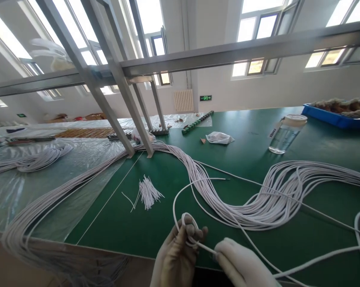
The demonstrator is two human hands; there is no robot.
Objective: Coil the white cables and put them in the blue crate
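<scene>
On my feed the L hand (180,251) pinches a small loop of white cable (206,247) btwn thumb & fingers, nr the front edge of the green desk (114,227). The R hand (242,261) seems to grip the same cable just to the right, tho its fingertips are partly hidden from me. The cable's free end arcs up & crosses the thick bundle (264,215) in my view. Short white pieces (149,193) lie farther L; a clear bottle (283,137) & blue tray (332,118) sit far R.
</scene>
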